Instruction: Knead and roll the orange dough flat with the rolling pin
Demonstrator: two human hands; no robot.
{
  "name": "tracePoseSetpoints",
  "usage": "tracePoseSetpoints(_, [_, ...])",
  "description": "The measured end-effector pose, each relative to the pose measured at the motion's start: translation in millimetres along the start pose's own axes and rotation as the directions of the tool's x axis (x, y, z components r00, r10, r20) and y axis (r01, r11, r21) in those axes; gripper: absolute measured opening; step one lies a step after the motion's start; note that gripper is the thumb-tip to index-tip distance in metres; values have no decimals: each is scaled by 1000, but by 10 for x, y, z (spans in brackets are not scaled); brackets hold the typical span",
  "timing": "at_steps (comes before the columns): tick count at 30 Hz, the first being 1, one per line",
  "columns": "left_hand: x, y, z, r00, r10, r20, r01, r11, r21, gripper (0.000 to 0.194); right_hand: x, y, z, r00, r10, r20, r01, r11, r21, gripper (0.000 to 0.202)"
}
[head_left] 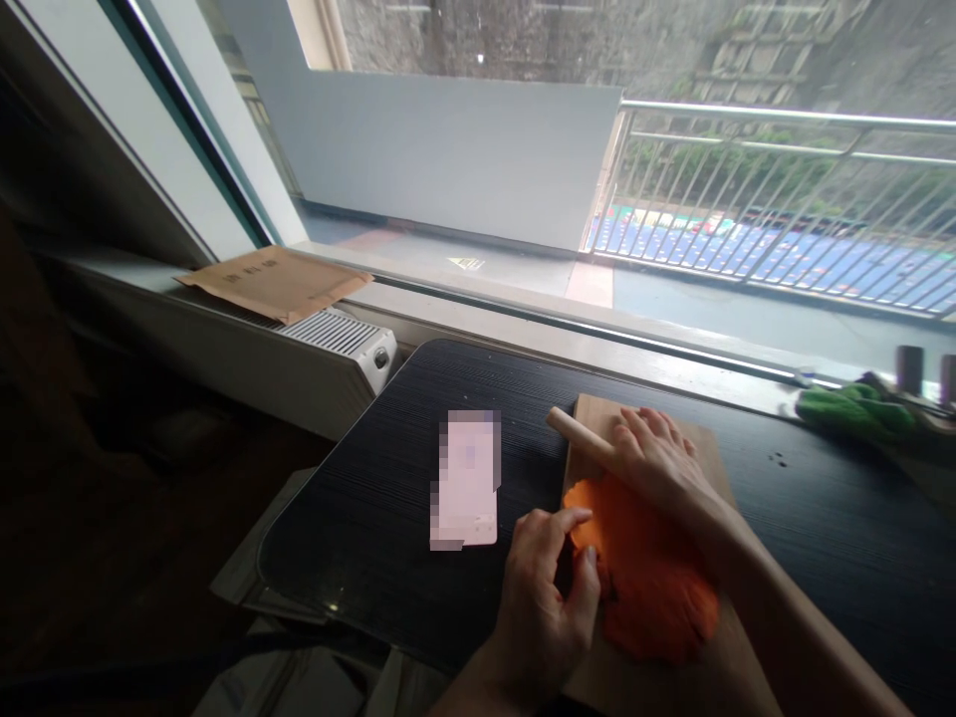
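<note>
— What lies leftmost?
— A pink card [464, 481] on the dark surface [358, 518].
— And the hands?
— Left hand [544, 597], its grip pinching the orange dough's [646, 573] edge on the wooden board [702, 448]; right hand [661, 463], fingers flat, pressing a rolling pin [579, 435].

Flattened orange dough [649, 588] lies on a board, wooden rolling pin [579, 435] across its far edge.
</note>
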State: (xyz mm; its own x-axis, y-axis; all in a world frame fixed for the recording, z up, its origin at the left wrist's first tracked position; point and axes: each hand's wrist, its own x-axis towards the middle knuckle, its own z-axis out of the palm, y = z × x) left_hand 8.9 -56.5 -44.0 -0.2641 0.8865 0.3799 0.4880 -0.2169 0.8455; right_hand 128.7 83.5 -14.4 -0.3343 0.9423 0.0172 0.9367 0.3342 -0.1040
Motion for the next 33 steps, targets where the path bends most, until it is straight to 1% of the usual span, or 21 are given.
tracePoseSetpoints(2, [-3,-8,4,1000,3,5,-3,1000,-7,34,-65,-41,5,1000,-13,12,13,1000,20,51])
tracePoseSetpoints(4, [-11,-11,4,1000,14,13,-13,1000,-14,35,-145,-91,5,997,-73,-6,73,997,22,51])
tracePoseSetpoints(5, [-16,-10,2,1000,16,15,-16,1000,-15,35,-157,-102,2,996,-93,-13,94,995,21,50])
tracePoseSetpoints(6, [-22,-8,-1,1000,14,18,-13,1000,-15,34,-141,-99,-3,996,-85,-16,85,996,26,49])
tracePoseSetpoints(7, [-27,-5,-5,1000,9,20,-9,1000,-12,33,-101,-85,-9,999,-52,-9,53,998,37,50])
tracePoseSetpoints(9, [-31,1,-12,1000,-7,21,7,1000,-1,32,-4,-45,-14,998,51,27,-52,997,62,51])
tracePoseSetpoints(11, [-27,5,-16,1000,-14,17,14,1000,9,32,28,-34,-7,995,94,45,-98,992,75,52])
tracePoseSetpoints(12, [-23,5,-16,1000,-11,12,11,1000,11,32,4,-47,0,997,74,34,-77,994,75,52])
tracePoseSetpoints(15, [-11,1,-12,1000,5,8,-5,1000,5,33,-114,-107,21,997,-64,-44,66,997,46,51])
tracePoseSetpoints(16, [-9,-1,-11,1000,6,12,-6,1000,3,33,-125,-112,21,995,-85,-55,87,996,37,51])
tracePoseSetpoints(17, [-9,-4,-10,1000,4,15,-4,1000,1,33,-112,-104,17,996,-72,-58,75,997,38,50])
tracePoseSetpoints(20, [-10,-10,-8,1000,-7,11,7,1000,9,31,0,-48,-5,998,61,-13,-60,996,65,51])
tracePoseSetpoints(21, [-9,-11,-7,1000,-11,7,10,1000,11,31,18,-42,-10,996,86,2,-86,994,70,51])
tracePoseSetpoints(22, [-7,-10,-6,1000,-10,5,10,1000,12,31,12,-51,-12,996,84,7,-84,994,71,51])
tracePoseSetpoints(25, [-3,-6,-5,1000,3,5,-3,1000,1,31,-106,-132,-3,999,-43,-30,44,998,48,50])
tracePoseSetpoints(27, [-5,-5,-5,1000,10,9,-10,1000,-14,32,-149,-160,0,995,-88,-54,90,995,36,49])
tracePoseSetpoints(28, [-8,-6,-5,1000,9,11,-9,1000,-19,32,-134,-152,-3,996,-75,-51,77,996,42,49])
tracePoseSetpoints(31, [-14,-9,-6,1000,-2,9,2,1000,-16,32,-19,-86,-22,999,46,11,-47,996,81,49])
tracePoseSetpoints(33, [-11,-8,-6,1000,-1,2,1,1000,-8,32,-1,-76,-26,997,77,28,-79,993,84,49])
